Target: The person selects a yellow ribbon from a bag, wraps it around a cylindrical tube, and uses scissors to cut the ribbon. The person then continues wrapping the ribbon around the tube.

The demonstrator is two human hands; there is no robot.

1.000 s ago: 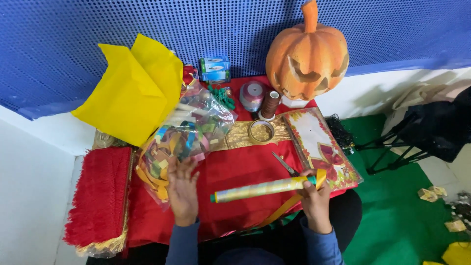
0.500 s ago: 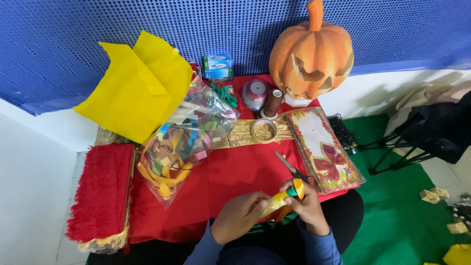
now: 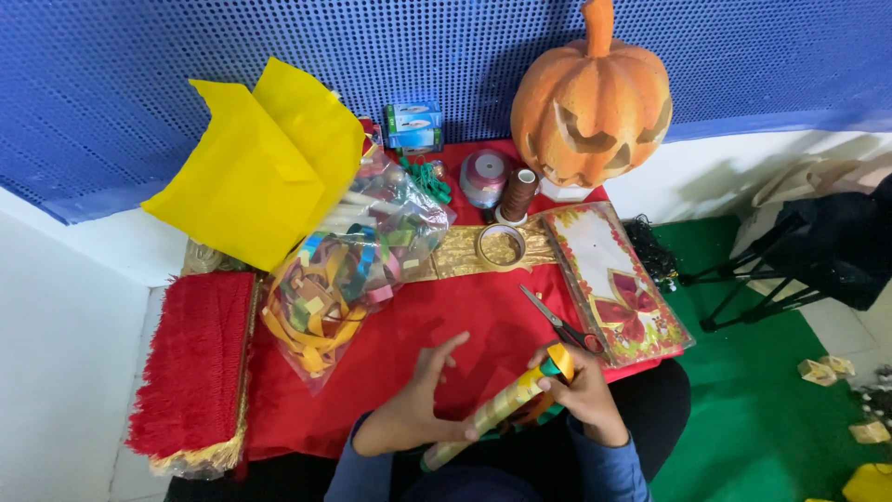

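A rolled tube of multicoloured paper strips (image 3: pixel 497 409) lies slanted over the near edge of the red cloth-covered table (image 3: pixel 409 344), held at both ends. The right hand (image 3: pixel 581 390) has its fingers clamped around the tube's upper end; the left hand (image 3: pixel 413 409) touches the lower part, fingers spread apart. Just beyond the tube lie black-handled scissors (image 3: pixel 557 323); farther beyond stands an orange carved pumpkin lantern (image 3: pixel 592 98). A clear plastic bag of coloured paper strips (image 3: pixel 348 265) lies beyond the tube on the left-hand side.
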